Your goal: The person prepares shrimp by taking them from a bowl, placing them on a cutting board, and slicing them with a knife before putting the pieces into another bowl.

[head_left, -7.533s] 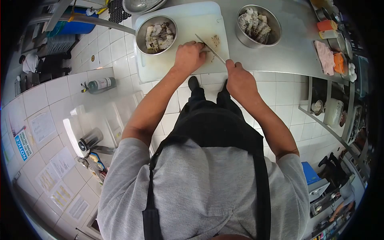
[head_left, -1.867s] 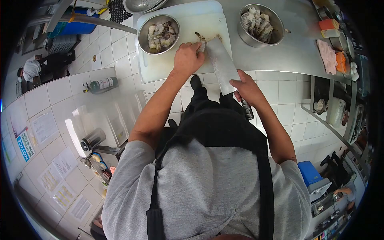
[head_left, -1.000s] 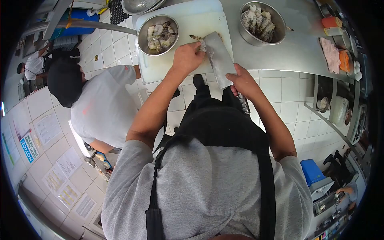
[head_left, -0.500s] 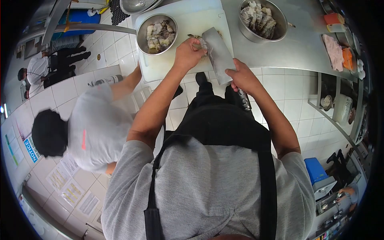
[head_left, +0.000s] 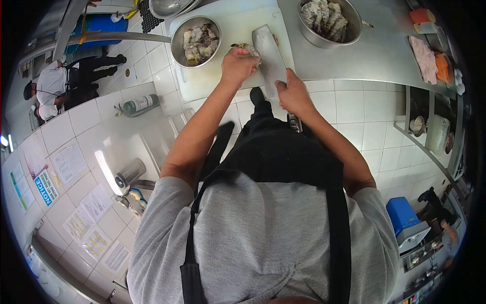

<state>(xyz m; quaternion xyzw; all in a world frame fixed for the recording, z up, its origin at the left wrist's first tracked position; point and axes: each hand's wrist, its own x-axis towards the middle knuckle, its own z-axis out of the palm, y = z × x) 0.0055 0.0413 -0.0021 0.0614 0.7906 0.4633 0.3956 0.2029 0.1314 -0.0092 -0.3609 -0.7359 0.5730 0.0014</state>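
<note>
My left hand point(head_left: 238, 67) is closed on a greyish striped prawn point(head_left: 246, 48), fingertips pinching it over the white cutting board point(head_left: 234, 25). In my right hand point(head_left: 295, 94) is the handle of a wide cleaver point(head_left: 270, 57). The blade lies at a slant over the board, its edge side close beside the prawn and my left fingertips. To the left on the board stands a steel bowl point(head_left: 173, 44) with prawn pieces point(head_left: 199, 45) in it. A second, deeper steel bowl point(head_left: 315, 39) on the metal counter holds several prawns point(head_left: 328, 21).
The steel counter point(head_left: 377, 63) runs off to the right, with a pink cloth point(head_left: 423, 58) and an orange cloth point(head_left: 441, 72) near its end. More metal bowls point(head_left: 169, 7) sit at the upper left. People in white tops point(head_left: 52, 83) are at the far left.
The co-worker beside me on the left has gone from view. My right hand and the cleaver have shifted left and slightly up. My left hand still holds the prawn.
</note>
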